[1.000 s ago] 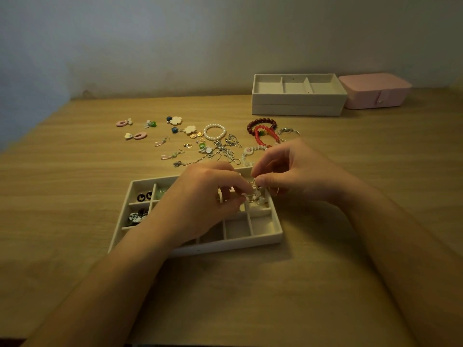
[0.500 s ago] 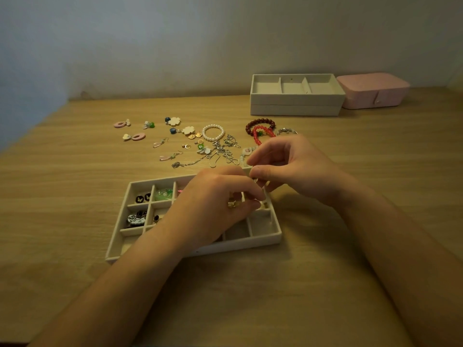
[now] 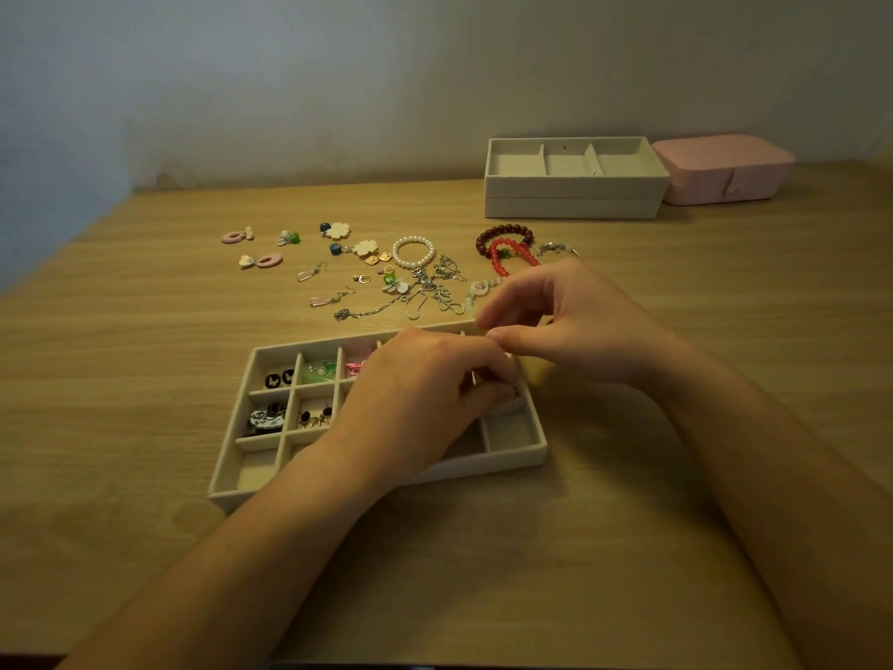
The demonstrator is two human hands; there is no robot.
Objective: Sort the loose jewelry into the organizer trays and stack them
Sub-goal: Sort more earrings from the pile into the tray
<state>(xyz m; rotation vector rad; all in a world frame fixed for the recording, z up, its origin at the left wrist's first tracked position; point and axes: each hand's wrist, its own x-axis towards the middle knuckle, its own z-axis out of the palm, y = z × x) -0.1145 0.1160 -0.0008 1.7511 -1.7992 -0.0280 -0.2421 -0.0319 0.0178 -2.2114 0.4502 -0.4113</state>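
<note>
A white organizer tray (image 3: 516,447) with many small compartments lies on the wooden table in front of me. Earrings fill its left cells: black butterfly studs (image 3: 279,378), green pieces (image 3: 320,371), pink pieces (image 3: 358,368). My left hand (image 3: 425,403) hovers over the tray's right half, fingers curled around a small metal piece that barely shows. My right hand (image 3: 570,326) is at the tray's far right corner, thumb and forefinger pinched together; what they pinch is too small to tell. Loose jewelry lies behind: a pearl bracelet (image 3: 413,252), a red bead bracelet (image 3: 502,258), silver chains (image 3: 435,292).
Two stacked white trays (image 3: 575,198) stand at the back right, the top one with three long compartments. A pink jewelry box (image 3: 725,169) sits beside them. Pink hoop earrings (image 3: 261,260) and flower earrings (image 3: 338,230) lie at the back left. A wall runs behind the table.
Both hands shifted slightly right and toward the tray's far right corner. The left hand uncovered more of the tray's left cells. The small jewelry seen between the fingers is now mostly hidden.
</note>
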